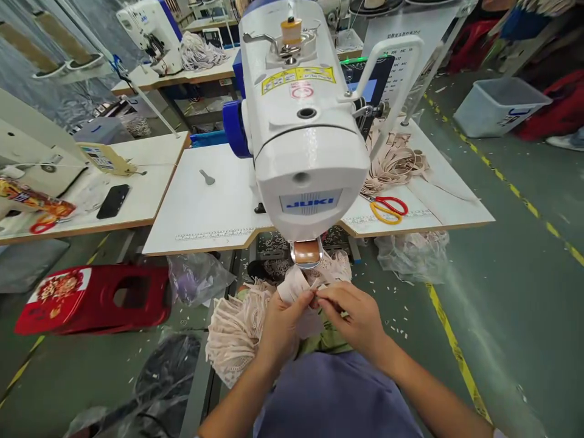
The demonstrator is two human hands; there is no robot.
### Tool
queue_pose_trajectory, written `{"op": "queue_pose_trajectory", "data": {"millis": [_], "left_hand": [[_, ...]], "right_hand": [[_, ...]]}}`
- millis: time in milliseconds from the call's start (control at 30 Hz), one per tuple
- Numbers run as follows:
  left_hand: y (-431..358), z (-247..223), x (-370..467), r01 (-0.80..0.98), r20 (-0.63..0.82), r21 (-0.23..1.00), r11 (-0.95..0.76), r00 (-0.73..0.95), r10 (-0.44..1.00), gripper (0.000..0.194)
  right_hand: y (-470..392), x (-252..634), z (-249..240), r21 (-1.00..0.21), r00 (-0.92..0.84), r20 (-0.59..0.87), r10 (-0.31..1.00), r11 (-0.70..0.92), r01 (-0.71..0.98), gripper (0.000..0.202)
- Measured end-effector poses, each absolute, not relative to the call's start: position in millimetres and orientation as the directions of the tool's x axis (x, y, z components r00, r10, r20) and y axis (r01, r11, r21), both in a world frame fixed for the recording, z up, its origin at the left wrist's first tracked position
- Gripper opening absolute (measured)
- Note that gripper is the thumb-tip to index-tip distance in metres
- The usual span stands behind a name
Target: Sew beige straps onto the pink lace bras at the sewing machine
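Note:
Just below the head of a white sewing machine, my two hands meet over a piece of pale pink fabric. My left hand pinches the fabric between thumb and fingers. Close against it, my right hand has its thumb and forefinger pressed together at the fabric's edge; the exact bit they grip is tiny. A large bundle of pale pink lace fabric pieces hangs to the left of my left hand. More lace fabric lies behind the hands, under the machine head.
Red-and-yellow-handled scissors and a heap of beige straps lie on the white table, right of the machine. A red stool lies at the left. A phone rests on the neighbouring table. A grey bin stands right.

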State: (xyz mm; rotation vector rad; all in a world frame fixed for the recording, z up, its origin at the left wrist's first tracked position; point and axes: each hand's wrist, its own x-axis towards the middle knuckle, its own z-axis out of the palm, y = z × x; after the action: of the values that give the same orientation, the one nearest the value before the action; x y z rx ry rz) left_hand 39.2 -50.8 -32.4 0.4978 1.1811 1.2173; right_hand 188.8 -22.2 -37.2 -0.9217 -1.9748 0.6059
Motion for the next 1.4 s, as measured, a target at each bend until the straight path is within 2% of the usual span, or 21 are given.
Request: {"op": "queue_pose_trajectory", "data": {"millis": [100,200,333,467,633,800,967,1167,1333,1400], "left_hand": [[-51.9,-34.0,43.1,-0.493,-0.424,0.809,0.322,-0.109,0.899,0.032],[-53.8,-32.8,43.8,-0.431,-0.415,0.837,0.338,-0.095,0.905,0.032],[-56.8,-30.4,41.3,-0.205,-0.347,0.924,0.323,-0.094,0.933,0.03],[-55.4,-25.2,38.1,0.044,-0.19,0.98,0.194,-0.082,0.978,0.023],[-53.0,-23.8,35.5,0.175,-0.068,0.983,0.059,0.048,0.997,0.017],[-55.5,-33.2,35.7,0.159,-0.102,0.983,0.093,0.049,0.994,0.021],[-51.3,-33.8,37.0,0.076,-0.166,0.984,0.16,0.08,0.983,0.017],[-47.5,-31.1,34.8,0.22,-0.127,0.969,0.113,0.055,0.99,0.015],[-43.1,-26.3,27.3,0.303,-0.09,0.951,0.06,0.084,0.992,0.021],[-40.1,-23.2,24.5,0.319,-0.109,0.946,0.064,0.127,0.986,0.021]], "right_hand": [[-19.4,181.6,-38.0,-0.681,-0.328,0.511,0.794,0.607,0.41,0.014],[-17.4,181.0,-40.9,-0.696,-0.316,0.486,0.815,0.579,0.423,0.012],[-15.7,185.5,-43.9,-0.737,-0.314,0.407,0.858,0.511,0.442,0.011],[-9.7,194.7,-40.3,-0.798,-0.407,0.261,0.875,0.433,0.42,0.01],[0.3,204.2,-30.5,-0.862,-0.565,0.121,0.816,0.368,0.348,0.012],[3.9,207.3,-28.5,-0.91,-0.613,0.058,0.788,0.293,0.291,0.01],[-0.8,206.1,-37.2,-0.898,-0.586,-0.022,0.81,0.242,0.367,0.01],[-5.2,202.7,-40.2,-0.898,-0.49,-0.077,0.868,0.153,0.412,0.007],[5.6,213.8,-30.6,-0.934,-0.519,-0.232,0.823,-0.039,0.355,0.017],[8.3,217.5,-27.1,-0.924,-0.497,-0.222,0.839,-0.018,0.381,0.016]]}}
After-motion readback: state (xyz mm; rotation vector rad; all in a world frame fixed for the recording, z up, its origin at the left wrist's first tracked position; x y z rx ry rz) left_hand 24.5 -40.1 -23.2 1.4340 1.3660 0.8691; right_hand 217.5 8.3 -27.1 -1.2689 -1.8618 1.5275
